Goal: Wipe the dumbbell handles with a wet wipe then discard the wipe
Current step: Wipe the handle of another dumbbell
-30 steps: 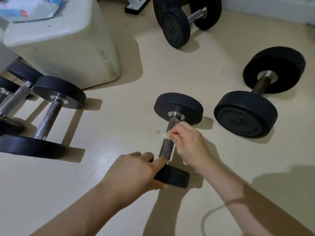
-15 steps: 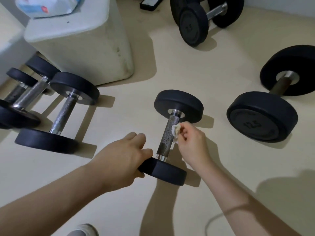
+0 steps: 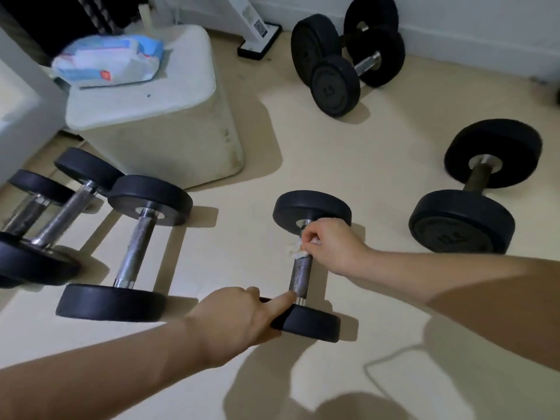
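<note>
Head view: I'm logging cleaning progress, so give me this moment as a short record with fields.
dumbbell being cleaned: small dumbbell lying on the floor
left hand: left hand steadies the near weight plate
right hand: right hand presses a crumpled wet wipe on the handle's far end
wipe pack: on the white block, far left
other dumbbells: several, left, right and by the wall
</note>
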`<state>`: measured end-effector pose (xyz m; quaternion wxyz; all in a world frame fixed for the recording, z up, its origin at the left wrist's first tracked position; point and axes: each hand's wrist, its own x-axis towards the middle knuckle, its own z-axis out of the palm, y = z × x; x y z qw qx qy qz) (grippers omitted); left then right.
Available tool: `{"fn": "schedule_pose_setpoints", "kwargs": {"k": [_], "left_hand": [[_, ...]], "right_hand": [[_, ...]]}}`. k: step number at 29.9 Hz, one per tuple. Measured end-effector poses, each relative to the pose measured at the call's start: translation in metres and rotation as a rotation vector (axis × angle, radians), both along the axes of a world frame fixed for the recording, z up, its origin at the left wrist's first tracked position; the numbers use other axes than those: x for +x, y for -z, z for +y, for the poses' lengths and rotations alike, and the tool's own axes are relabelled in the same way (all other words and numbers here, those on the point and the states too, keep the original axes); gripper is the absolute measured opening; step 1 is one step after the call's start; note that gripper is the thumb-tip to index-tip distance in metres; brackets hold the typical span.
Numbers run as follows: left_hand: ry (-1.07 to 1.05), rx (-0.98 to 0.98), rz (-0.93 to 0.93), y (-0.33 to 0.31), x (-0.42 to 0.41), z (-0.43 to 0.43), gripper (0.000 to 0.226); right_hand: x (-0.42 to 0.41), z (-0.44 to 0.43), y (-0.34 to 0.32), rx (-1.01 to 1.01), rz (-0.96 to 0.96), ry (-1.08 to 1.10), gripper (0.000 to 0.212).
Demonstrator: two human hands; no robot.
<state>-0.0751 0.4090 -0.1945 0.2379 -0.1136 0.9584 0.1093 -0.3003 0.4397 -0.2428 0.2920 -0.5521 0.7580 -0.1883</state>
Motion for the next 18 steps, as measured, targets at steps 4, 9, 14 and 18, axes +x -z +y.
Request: {"fn": "schedule_pose_setpoints", "kwargs": {"k": [4,9,14,18], "left_hand": [[0.071,-0.016,0.019,0.011,0.002,-0.007,0.054],[0.172,-0.017,0.154,0.010,-0.003,-0.017,0.059],[0.168,0.011,0.200,0.016,0.003,-0.017,0.054],[0.263,-0.023,0.185,0.014,0.001,-0.025,0.069]], "right_hand": [[0.017,0.003,-0.002,-0.015,0.025,0.180,0.012],[0.058,0.041,-0.007,0.097,-0.088,0.252,0.007],[0.032,0.007,0.005,-0.082,0.019,0.458,0.011],[0.055,0.037,0.008,-0.040,-0.136,0.388,0.010]]}}
